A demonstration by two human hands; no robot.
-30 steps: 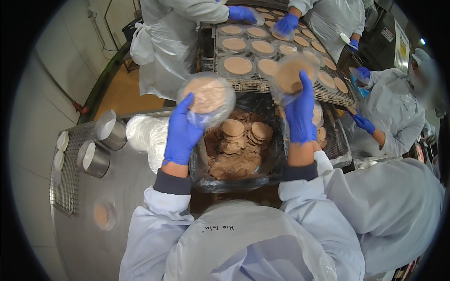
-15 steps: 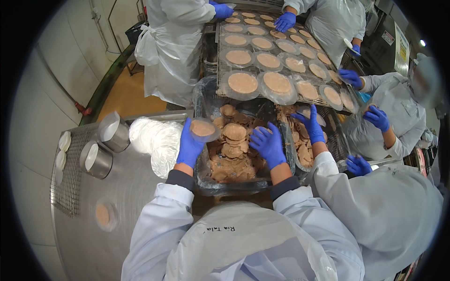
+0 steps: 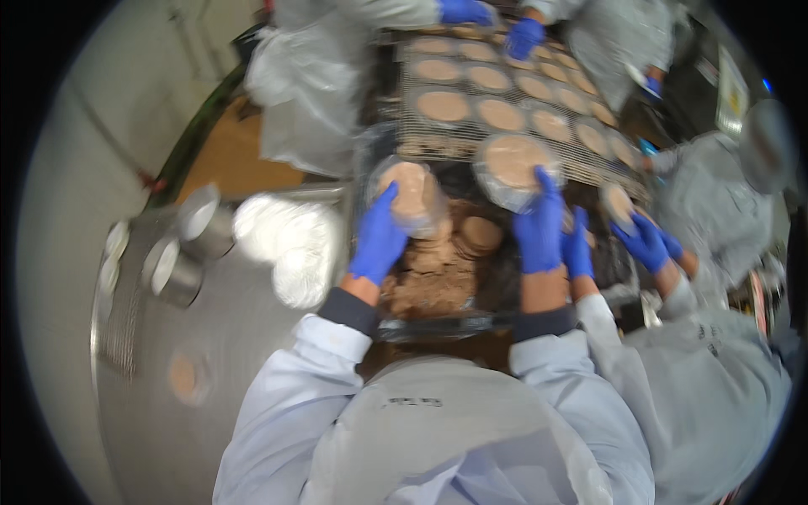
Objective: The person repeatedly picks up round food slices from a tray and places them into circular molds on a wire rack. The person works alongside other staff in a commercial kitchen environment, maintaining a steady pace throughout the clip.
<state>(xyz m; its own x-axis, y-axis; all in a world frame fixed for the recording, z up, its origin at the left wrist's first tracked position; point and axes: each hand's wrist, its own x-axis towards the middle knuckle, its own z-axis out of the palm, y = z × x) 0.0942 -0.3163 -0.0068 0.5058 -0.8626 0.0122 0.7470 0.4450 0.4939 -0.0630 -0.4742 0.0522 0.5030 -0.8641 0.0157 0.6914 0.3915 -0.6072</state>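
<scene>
My left hand [image 3: 379, 240], gloved in blue, is closed on the edge of a round pinkish-tan patty [image 3: 410, 192] on clear plastic film, tilted above a dark tub [image 3: 471, 326]. At the near edge of the wire-mesh belt [image 3: 433, 151], my right hand [image 3: 539, 231] grips a second filmed patty [image 3: 510, 160] by its right side. Below both hands, brown patties and broken pieces [image 3: 429, 282] are heaped in the tub, one whole brown disc [image 3: 481, 235] on top. Motion blurs the picture.
Several rows of patties [image 3: 497, 116] lie on the belt. Co-workers in blue gloves stand at the far end and right; one, close beside me, holds a patty [image 3: 619, 204]. On my left, a steel table [image 3: 227, 379] carries plastic-wrapped white stacks [image 3: 282, 236], metal pots [image 3: 177, 273] and one patty [image 3: 185, 376].
Both hands have moved farther away toward the belt. My right hand, empty and spread over the tub before, now grips a filmed patty. Patties at the belt's near-left edge have left their places.
</scene>
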